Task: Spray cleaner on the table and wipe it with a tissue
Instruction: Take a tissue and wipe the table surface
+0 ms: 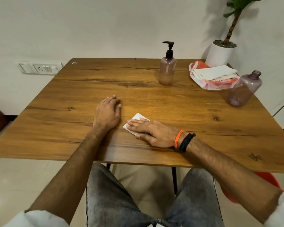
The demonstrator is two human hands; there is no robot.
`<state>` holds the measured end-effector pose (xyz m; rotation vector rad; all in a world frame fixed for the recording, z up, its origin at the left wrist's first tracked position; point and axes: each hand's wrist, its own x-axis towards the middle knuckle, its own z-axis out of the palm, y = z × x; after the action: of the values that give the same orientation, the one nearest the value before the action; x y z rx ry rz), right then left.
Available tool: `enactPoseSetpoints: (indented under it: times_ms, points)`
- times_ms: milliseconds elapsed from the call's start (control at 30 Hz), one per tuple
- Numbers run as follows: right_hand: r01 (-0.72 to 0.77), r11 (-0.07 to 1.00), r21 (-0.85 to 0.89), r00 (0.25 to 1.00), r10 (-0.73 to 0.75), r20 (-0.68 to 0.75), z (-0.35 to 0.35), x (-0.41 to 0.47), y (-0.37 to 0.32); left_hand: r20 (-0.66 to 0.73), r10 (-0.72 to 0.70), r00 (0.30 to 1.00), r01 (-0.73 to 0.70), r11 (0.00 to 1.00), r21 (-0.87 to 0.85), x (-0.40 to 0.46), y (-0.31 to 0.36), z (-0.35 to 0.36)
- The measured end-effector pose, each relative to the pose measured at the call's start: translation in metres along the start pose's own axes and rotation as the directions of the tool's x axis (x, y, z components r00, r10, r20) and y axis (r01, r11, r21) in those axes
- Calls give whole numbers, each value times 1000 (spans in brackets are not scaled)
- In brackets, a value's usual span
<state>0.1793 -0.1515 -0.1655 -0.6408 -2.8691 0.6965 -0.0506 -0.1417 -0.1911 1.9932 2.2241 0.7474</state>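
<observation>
A white folded tissue (137,117) lies flat on the wooden table (170,105) near its front middle. My right hand (152,131) presses on the tissue with straight fingers, covering most of it. My left hand (108,113) rests palm down on the bare wood just left of the tissue, holding nothing. A pinkish pump bottle of cleaner (167,68) stands upright at the back, well beyond both hands.
An open purple bottle without a cap (243,90) stands at the right edge. A pack of tissues in a red and white bag (211,76) lies at the back right, beside a white plant pot (220,53). Wall sockets (39,68) sit at left.
</observation>
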Motion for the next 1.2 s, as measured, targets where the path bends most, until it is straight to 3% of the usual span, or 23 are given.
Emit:
enactPoseSetpoints:
  times_ms: [267, 533, 933, 1100, 1200]
  points:
    - [29, 999, -20, 997, -30, -67, 2, 1, 4, -8, 2, 1000, -2, 1000, -14, -1, 1, -1]
    - [86, 990, 110, 995, -79, -65, -10, -19, 3, -7, 10, 1000, -10, 1000, -15, 0, -1, 0]
    - [-106, 911, 399, 987, 145, -70, -45, -34, 17, 41, 44, 998, -42, 998, -44, 0, -4, -5]
    - [-72, 887, 456, 928, 226, -295, -47, -24, 16, 2, 21, 1000, -21, 999, -33, -2, 0, -3]
    - [-104, 977, 188, 892, 175, -417, -44, -20, 13, -6, 18, 1000, -19, 999, -31, -2, -1, -2]
